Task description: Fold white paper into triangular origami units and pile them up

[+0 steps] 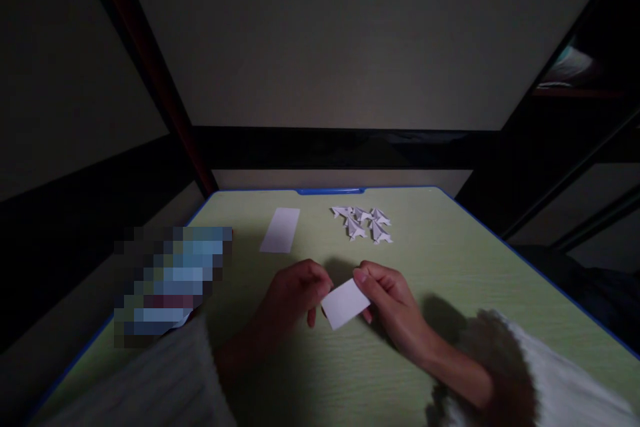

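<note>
A small white rectangle of paper (345, 305) is held up between my two hands, tilted, above the near middle of the table. My right hand (393, 293) pinches its upper right corner, thumb on top and fingers behind. At the paper's left edge, my left hand (300, 290) has thumb and forefinger closed on the corner. Beyond my hands lie several folded white paper figures (355, 228) in a loose cluster. Left of them a longer white sheet of paper (281, 230) rests flat on the table.
The light green table (480, 280) has a blue rim with a blue handle-like piece (331, 191) at its far edge. On the left lies a pixelated bluish item (175, 283). A pale panel (340, 40) stands behind the table; dark shelving (590, 90) is at right.
</note>
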